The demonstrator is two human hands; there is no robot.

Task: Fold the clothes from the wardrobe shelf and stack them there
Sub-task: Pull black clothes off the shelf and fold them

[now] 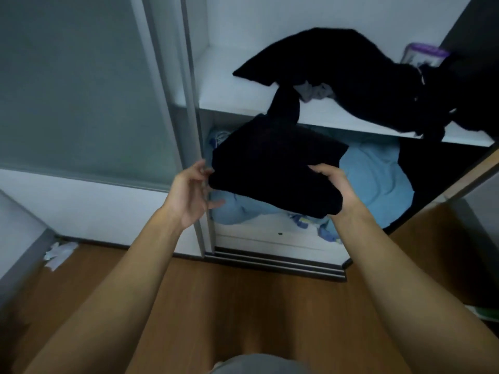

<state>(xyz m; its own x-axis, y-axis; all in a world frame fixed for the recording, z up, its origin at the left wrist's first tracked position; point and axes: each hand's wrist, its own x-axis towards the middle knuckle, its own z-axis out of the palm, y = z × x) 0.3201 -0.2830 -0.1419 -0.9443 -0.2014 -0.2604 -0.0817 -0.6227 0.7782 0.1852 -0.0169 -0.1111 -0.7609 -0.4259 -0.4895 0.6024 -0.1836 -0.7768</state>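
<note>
A folded black garment (272, 163) hangs in the air in front of the wardrobe, below the white shelf (243, 103). My right hand (333, 184) grips its right lower edge, thumb on top and fingers underneath. My left hand (193, 193) is at the garment's left edge with fingers spread and relaxed, the fingertips just touching the cloth. On the shelf lies a loose heap of black clothes (351, 76) with a grey piece (313, 91) showing under it. A black strip droops from the heap over the shelf's front edge down to the held garment.
A light blue bundle of cloth (378, 179) fills the compartment below the shelf. A purple-topped container (424, 54) stands at the shelf's back right. The frosted sliding door (81, 90) stands to the left. Crumpled white paper (58, 255) lies on the wooden floor (243, 306).
</note>
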